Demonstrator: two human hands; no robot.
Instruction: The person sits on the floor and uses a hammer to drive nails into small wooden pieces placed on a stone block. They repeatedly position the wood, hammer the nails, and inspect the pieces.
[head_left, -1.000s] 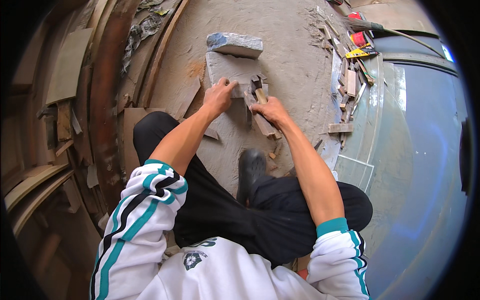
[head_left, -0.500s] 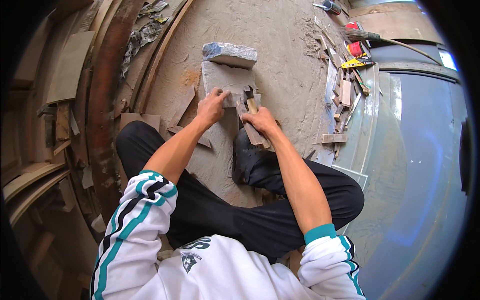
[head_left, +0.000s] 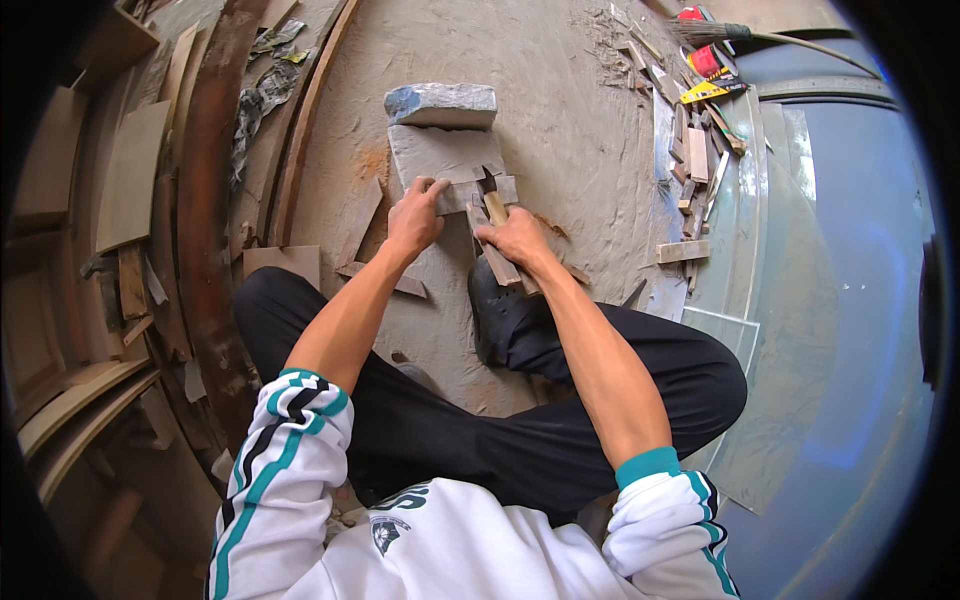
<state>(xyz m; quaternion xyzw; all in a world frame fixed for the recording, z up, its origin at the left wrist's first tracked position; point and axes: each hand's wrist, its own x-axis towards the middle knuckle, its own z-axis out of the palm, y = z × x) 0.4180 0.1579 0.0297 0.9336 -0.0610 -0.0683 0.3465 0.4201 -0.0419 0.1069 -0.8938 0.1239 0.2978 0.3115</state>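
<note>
My left hand (head_left: 415, 217) is closed at the left end of a thin greyish piece (head_left: 458, 197) lying across the near edge of a flat grey block (head_left: 445, 152). Its fingertips pinch or press that end. In my right hand (head_left: 516, 237) is a hammer (head_left: 494, 206) with a pale wooden handle, its dark metal head just over the thin piece. Beside the handle, a narrow wooden strip (head_left: 500, 264) runs under the same hand; whether the fingers grip it too is unclear. A rough whitish stone block (head_left: 441, 106) lies at the far end of the flat block.
Wood offcuts (head_left: 360, 225) lie left of the block. Long boards (head_left: 205, 150) line the left side. At right are scrap wood pieces (head_left: 697, 155), a yellow-handled saw (head_left: 708, 91), a red can (head_left: 708, 62), a broom (head_left: 715, 32) and glass sheets (head_left: 790, 290). My dark shoe (head_left: 495, 315) is close below the hammer.
The hammer's head has tipped slightly to the left. Both hands keep nearly the same place on the work, while the whole view has shifted a little.
</note>
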